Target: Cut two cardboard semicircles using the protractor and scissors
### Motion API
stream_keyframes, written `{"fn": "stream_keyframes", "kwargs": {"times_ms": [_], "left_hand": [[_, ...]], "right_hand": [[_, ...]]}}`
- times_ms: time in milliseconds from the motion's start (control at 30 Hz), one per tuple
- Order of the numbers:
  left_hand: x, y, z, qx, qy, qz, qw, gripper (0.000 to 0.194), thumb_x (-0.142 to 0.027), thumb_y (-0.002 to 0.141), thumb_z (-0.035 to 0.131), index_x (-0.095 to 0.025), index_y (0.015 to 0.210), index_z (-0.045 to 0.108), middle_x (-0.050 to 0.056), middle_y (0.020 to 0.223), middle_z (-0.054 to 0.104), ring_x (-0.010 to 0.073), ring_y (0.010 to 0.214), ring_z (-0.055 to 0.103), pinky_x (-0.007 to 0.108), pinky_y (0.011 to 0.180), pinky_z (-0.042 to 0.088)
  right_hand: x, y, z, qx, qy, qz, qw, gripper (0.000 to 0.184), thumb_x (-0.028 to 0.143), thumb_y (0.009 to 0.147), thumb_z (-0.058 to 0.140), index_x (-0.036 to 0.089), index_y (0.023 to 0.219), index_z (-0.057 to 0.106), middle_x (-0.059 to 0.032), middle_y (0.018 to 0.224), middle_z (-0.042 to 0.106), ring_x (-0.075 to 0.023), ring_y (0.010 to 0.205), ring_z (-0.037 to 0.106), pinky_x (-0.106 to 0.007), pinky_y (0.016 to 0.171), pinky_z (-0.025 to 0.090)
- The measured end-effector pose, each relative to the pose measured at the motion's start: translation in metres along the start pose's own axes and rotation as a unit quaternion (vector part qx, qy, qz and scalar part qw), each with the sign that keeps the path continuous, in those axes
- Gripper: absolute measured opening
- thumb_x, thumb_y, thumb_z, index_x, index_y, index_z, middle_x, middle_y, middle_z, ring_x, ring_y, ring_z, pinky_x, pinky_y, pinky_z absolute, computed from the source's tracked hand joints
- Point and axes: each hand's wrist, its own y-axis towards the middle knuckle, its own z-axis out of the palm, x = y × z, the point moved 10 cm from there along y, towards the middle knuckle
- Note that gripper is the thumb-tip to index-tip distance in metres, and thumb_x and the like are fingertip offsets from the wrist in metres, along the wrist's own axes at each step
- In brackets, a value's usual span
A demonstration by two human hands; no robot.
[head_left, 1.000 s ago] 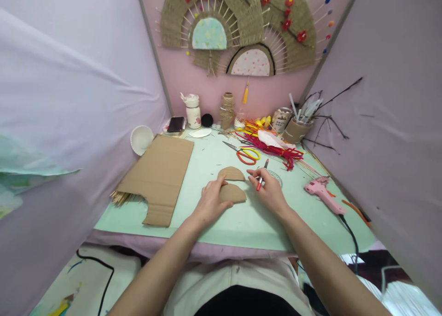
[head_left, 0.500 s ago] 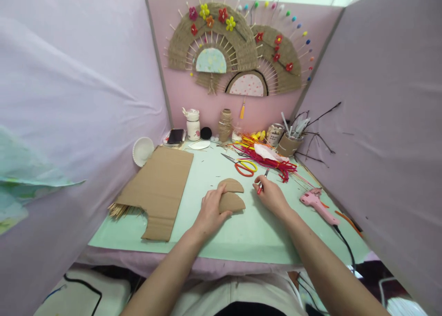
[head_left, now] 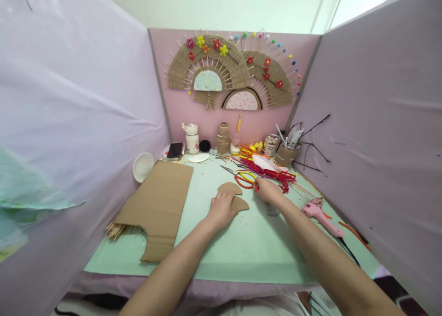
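My left hand [head_left: 223, 210] rests on the near cardboard half-circle [head_left: 241, 204], fingers bent over it and hiding part of it. Just beyond lies a second cardboard half-circle [head_left: 230, 187], rounded edge away from me, touched by my fingertips. To the right, my right hand [head_left: 267, 189] is closed around a slim red pen [head_left: 256, 187], mostly hidden by the fingers. Scissors [head_left: 241, 178] with red and yellow handles lie beside that hand, blades pointing left. Under my right wrist is a small greyish object [head_left: 272, 209] I cannot make out.
A large cardboard sheet [head_left: 165, 205] covers thin sticks [head_left: 117, 231] at left. Red and yellow pipe cleaners [head_left: 272, 172] lie at the back right, near a pot of branches [head_left: 286, 155]. A pink glue gun [head_left: 321, 214] lies at right. Twine [head_left: 223, 138] and a bottle [head_left: 192, 138] stand behind.
The view has tilted upward. My left hand has shifted further over the near half-circle, which has turned slightly. My right hand has turned over the pen, closer to the scissors.
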Motion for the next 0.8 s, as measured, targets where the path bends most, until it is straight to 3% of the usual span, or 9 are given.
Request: {"fn": "stream_keyframes", "kwargs": {"times_ms": [200, 367, 467, 600, 700, 800], "left_hand": [[0.000, 0.007, 0.003, 0.008, 0.017, -0.007, 1.000, 0.051, -0.027, 0.078, 0.060, -0.020, 0.127, 0.049, 0.014, 0.126, 0.057, 0.0329, 0.120, 0.047, 0.047, 0.095, 0.040], [0.007, -0.001, -0.001, 0.016, 0.030, -0.016, 0.999, 0.056, -0.025, 0.077, 0.058, -0.021, 0.131, 0.045, 0.013, 0.127, 0.055, 0.0337, 0.121, 0.046, 0.047, 0.096, 0.040], [0.014, -0.003, -0.005, 0.031, 0.044, -0.031, 0.998, 0.056, -0.023, 0.075, 0.058, -0.022, 0.129, 0.046, 0.013, 0.127, 0.054, 0.0339, 0.120, 0.046, 0.047, 0.095, 0.039], [0.020, -0.007, -0.010, 0.053, 0.063, -0.057, 0.995, 0.050, -0.023, 0.074, 0.056, -0.019, 0.122, 0.049, 0.014, 0.124, 0.055, 0.0340, 0.118, 0.046, 0.047, 0.094, 0.039], [0.019, -0.009, -0.013, 0.067, 0.071, -0.066, 0.993, 0.052, -0.032, 0.073, 0.059, -0.016, 0.121, 0.049, 0.016, 0.126, 0.052, 0.0344, 0.121, 0.044, 0.048, 0.097, 0.037], [0.013, -0.007, -0.015, 0.076, 0.069, -0.061, 0.993, 0.057, -0.038, 0.071, 0.064, -0.015, 0.122, 0.050, 0.016, 0.128, 0.052, 0.0342, 0.120, 0.045, 0.048, 0.097, 0.037]], "right_hand": [[-0.005, 0.003, 0.007, 0.050, -0.041, 0.029, 0.998, 0.031, 0.033, 0.094, 0.058, 0.017, 0.120, 0.057, -0.0082, 0.120, 0.060, -0.0208, 0.100, 0.062, -0.041, 0.084, 0.054], [0.015, -0.006, 0.003, 0.050, -0.054, -0.011, 0.997, 0.030, 0.033, 0.094, 0.058, 0.017, 0.119, 0.058, -0.0082, 0.118, 0.061, -0.0204, 0.099, 0.063, -0.041, 0.083, 0.054], [0.046, -0.007, -0.007, 0.038, -0.055, -0.057, 0.996, 0.030, 0.033, 0.094, 0.057, 0.017, 0.119, 0.058, -0.0082, 0.119, 0.061, -0.0203, 0.099, 0.063, -0.041, 0.084, 0.054], [0.111, 0.007, -0.017, 0.023, -0.060, -0.136, 0.989, 0.032, 0.034, 0.094, 0.058, 0.017, 0.122, 0.056, -0.0086, 0.122, 0.059, -0.0216, 0.102, 0.062, -0.042, 0.086, 0.053], [0.159, 0.025, -0.016, 0.038, -0.073, -0.181, 0.980, 0.033, 0.033, 0.093, 0.058, 0.017, 0.122, 0.056, -0.0088, 0.122, 0.059, -0.0218, 0.102, 0.062, -0.043, 0.086, 0.053], [0.189, 0.043, -0.007, 0.077, -0.100, -0.207, 0.970, 0.034, 0.033, 0.093, 0.059, 0.016, 0.122, 0.056, -0.0089, 0.122, 0.059, -0.0219, 0.102, 0.062, -0.043, 0.085, 0.054]]}}
